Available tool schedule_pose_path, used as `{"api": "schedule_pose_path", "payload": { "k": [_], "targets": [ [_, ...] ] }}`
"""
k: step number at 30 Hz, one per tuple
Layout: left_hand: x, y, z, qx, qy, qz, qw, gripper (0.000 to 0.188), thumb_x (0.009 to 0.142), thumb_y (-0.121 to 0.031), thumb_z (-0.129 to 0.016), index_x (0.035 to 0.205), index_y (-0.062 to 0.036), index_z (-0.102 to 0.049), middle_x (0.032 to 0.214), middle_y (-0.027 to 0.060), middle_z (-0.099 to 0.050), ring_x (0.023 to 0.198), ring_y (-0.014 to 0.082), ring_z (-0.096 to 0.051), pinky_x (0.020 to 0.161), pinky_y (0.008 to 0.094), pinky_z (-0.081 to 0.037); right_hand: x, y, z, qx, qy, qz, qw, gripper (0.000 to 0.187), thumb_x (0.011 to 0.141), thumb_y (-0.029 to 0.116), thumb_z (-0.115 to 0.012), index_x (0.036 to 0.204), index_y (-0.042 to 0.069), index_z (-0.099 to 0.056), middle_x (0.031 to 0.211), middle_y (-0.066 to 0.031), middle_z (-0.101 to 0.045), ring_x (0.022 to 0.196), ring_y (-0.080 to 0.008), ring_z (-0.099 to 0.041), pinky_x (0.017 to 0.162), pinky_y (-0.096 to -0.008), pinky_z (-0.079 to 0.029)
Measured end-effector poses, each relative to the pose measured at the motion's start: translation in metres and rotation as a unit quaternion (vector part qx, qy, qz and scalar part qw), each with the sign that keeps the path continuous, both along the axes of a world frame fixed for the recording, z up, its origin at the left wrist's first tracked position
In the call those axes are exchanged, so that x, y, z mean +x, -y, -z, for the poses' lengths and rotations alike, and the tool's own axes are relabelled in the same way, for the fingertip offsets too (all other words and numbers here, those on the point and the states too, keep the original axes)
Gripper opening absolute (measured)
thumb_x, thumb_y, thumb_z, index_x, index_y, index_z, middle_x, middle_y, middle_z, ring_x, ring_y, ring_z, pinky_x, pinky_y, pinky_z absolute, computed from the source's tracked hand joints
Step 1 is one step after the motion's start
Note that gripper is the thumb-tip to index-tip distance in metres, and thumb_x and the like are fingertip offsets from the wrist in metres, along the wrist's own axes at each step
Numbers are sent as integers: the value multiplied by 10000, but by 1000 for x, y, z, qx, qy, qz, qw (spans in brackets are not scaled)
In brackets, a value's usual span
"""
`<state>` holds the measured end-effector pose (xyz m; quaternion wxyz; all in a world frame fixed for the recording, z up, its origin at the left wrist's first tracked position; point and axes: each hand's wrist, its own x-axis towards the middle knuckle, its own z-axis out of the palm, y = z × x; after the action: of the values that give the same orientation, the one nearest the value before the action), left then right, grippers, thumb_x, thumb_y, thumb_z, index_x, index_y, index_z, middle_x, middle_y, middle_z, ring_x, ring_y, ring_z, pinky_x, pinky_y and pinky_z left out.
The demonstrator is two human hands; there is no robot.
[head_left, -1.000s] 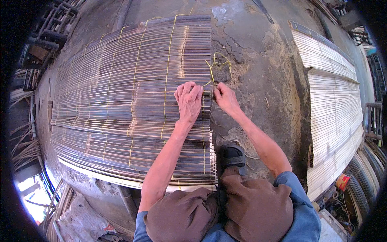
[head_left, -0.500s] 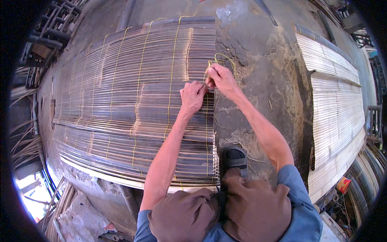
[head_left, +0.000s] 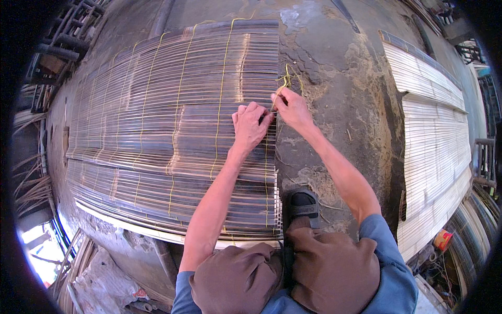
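The slat mat lies flat on the floor, spreading left of both hands. The left hand presses open-palmed on the mat's right edge, apparently to steady the slats. The right hand, just beside it, pinches the yellow cord taut above that edge.

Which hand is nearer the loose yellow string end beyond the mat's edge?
Right. The right hand pinches the yellow string at the mat's edge; the left hand presses the slats just inboard.
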<state>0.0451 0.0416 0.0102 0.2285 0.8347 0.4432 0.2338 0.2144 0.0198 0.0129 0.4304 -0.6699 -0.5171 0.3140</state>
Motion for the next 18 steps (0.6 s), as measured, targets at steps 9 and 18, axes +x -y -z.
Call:
{"api": "schedule_pose_path", "payload": {
  "k": [9, 18],
  "targets": [
    [7, 8, 2, 150, 72, -41, 985, 96, 928, -170, -641, 938, -80, -673, 958, 50, -643, 934, 268, -580, 876, 414, -404, -2, 30, 40, -72, 18, 98, 992, 237, 934, 208, -592, 834, -1, -540, 726, -162, -674, 705, -307, -686, 665, -418, -515],
    [8, 6, 1, 108, 32, -54, 992, 92, 933, -150, -625, 928, -69, -668, 978, 64, -642, 968, 277, -592, 871, 410, -421, 8, 0, 4, -12, -41, 38, 998, 215, 991, 184, -567, 849, 25, -538, 702, -86, -668, 627, -161, -654, 594, -341, -504]
  ]
}}
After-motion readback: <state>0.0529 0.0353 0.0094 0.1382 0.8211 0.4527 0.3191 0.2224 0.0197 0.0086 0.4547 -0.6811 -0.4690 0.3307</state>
